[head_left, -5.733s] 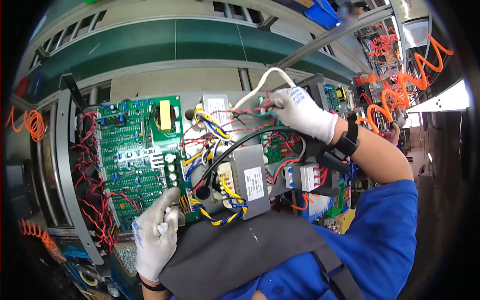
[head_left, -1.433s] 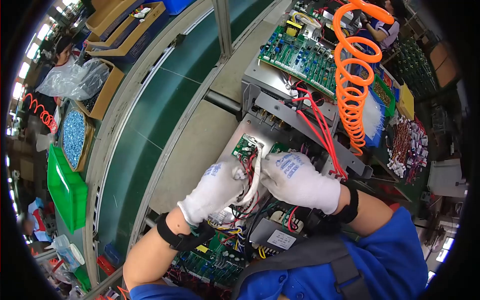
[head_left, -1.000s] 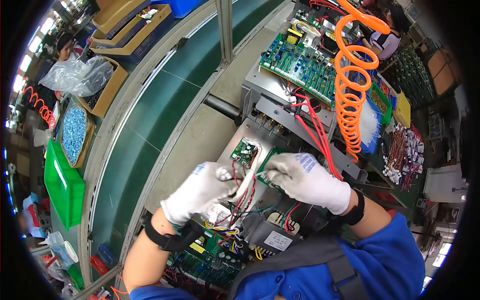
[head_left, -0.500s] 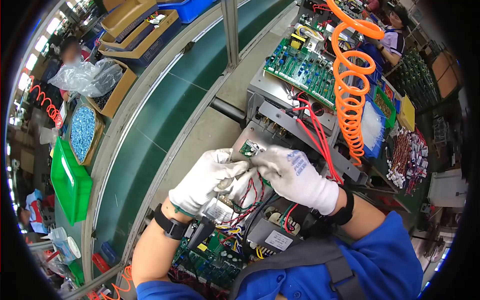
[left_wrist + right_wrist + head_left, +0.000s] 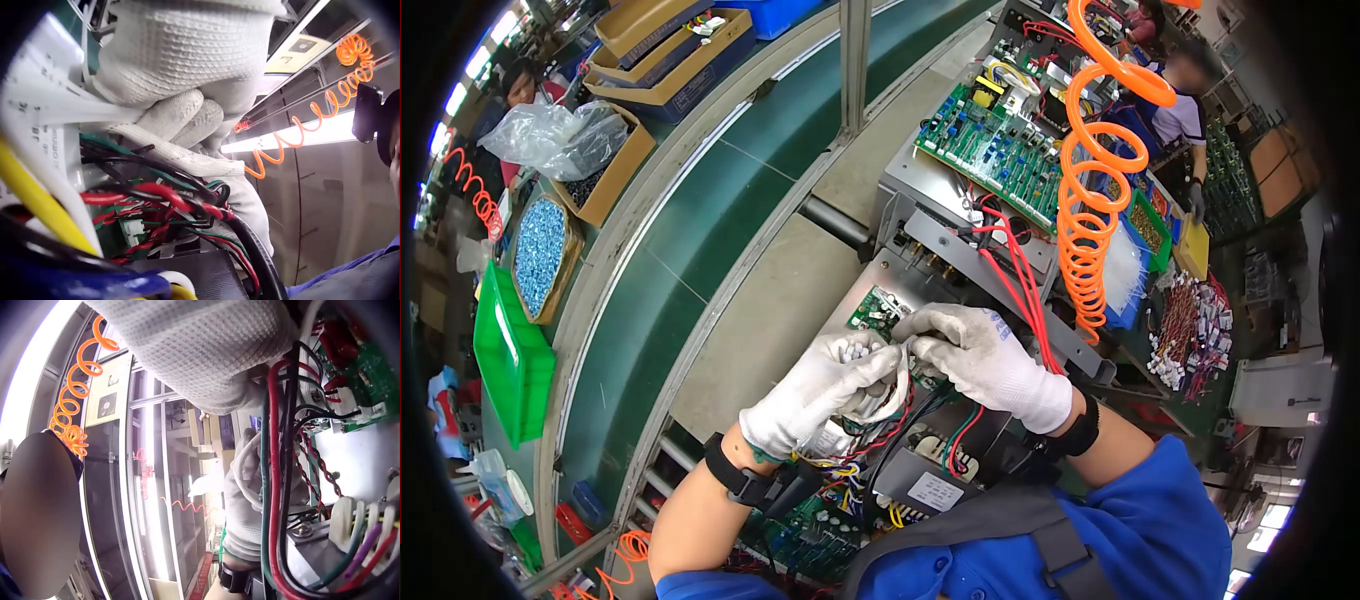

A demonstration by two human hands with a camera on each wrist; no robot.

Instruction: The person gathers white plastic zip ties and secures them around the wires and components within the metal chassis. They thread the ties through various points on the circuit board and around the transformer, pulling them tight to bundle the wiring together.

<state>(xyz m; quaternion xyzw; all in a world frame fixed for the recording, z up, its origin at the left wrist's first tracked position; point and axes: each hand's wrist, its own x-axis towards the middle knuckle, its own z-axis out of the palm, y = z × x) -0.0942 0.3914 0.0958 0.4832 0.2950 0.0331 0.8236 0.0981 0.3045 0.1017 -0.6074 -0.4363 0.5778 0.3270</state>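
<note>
The left hand grips the white sleeve, with its fingers curled in and small white connectors gathered at its curled fingers. The right hand comes in from the other side and pinches the upper part of the same sleeve between thumb and fingertips, so the two hands meet there. Holding it from both sides probably steadies a soft, floppy piece, and keeping it raised probably gives the fingers room over the crowded wiring.

The sleeve lies in the middle of the scene, above the open metal chassis. It is bent rather than straight: from the fingertips its long axis runs towards the near side, then curves left beneath the left hand. In the left wrist view one end seems to point across to the right hand, though the gloves crowd that spot and I cannot be sure.

The small green board sits just beyond the hands on the far side. Red and black twisted wires pass below the sleeve, and the labelled transformer is on the near side. The chassis rests beside the beige worktop; a second unit with a large green board stands to the far right, behind the orange coiled hose.
</note>
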